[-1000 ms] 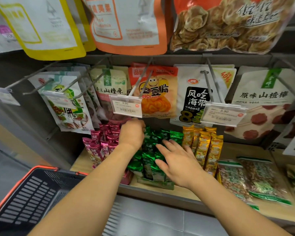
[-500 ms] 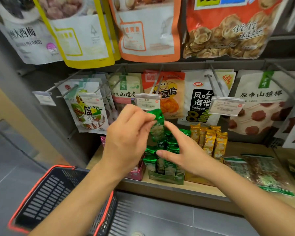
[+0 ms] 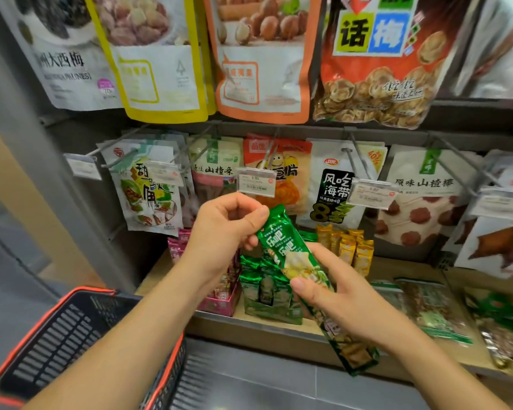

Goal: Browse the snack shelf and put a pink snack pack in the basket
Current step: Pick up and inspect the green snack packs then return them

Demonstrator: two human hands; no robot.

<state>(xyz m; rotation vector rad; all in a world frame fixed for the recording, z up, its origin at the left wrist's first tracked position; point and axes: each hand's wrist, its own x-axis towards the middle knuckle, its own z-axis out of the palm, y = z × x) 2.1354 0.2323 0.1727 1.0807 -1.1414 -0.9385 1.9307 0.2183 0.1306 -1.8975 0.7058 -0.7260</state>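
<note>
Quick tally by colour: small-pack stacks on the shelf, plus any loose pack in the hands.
Pink stack: 1
Green stack: 1
Yellow stack: 1
Green pack, held by left hand and right hand: 1
Total: 4

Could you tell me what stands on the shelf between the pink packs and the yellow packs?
A display box of green packs, seen in the head view.
</note>
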